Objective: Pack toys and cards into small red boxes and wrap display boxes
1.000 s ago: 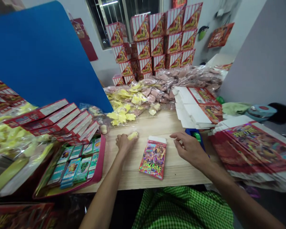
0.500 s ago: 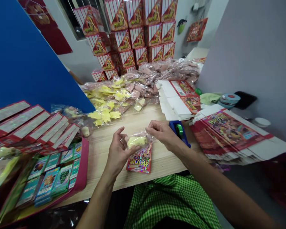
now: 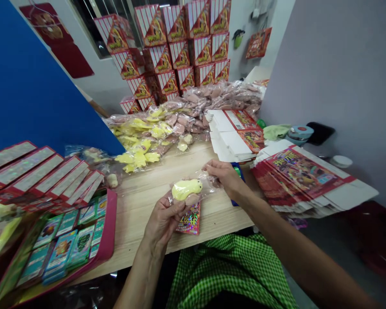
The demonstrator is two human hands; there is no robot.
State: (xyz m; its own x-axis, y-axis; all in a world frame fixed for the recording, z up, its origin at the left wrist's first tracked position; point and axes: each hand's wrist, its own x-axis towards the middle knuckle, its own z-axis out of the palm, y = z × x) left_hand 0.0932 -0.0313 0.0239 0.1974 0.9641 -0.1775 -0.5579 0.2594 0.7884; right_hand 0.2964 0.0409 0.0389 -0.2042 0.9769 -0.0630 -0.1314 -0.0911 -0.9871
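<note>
My left hand point(image 3: 163, 222) cradles a yellow soft toy point(image 3: 186, 189) sealed in a clear plastic bag point(image 3: 209, 182), low over the wooden table point(image 3: 154, 201). My right hand point(image 3: 223, 175) pinches the bag's far edge between fingers and thumb. Under my left hand lies a shiny printed foil packet point(image 3: 190, 219), partly hidden by that hand. Close beside my right hand stands a blue tape dispenser point(image 3: 236, 183), mostly hidden behind it.
A heap of bagged yellow and pink toys point(image 3: 154, 137) lies at the table's back, with stacked red boxes point(image 3: 176, 47) behind. Flat printed cartons point(image 3: 296, 176) sit right, a pink tray of cards point(image 3: 107, 234) left, and a blue partition point(image 3: 35, 86) far left.
Both hands have raised the bagged yellow toy off the table. It now rests in my left hand, with my right hand at the bag's edge. The view has tilted slightly.
</note>
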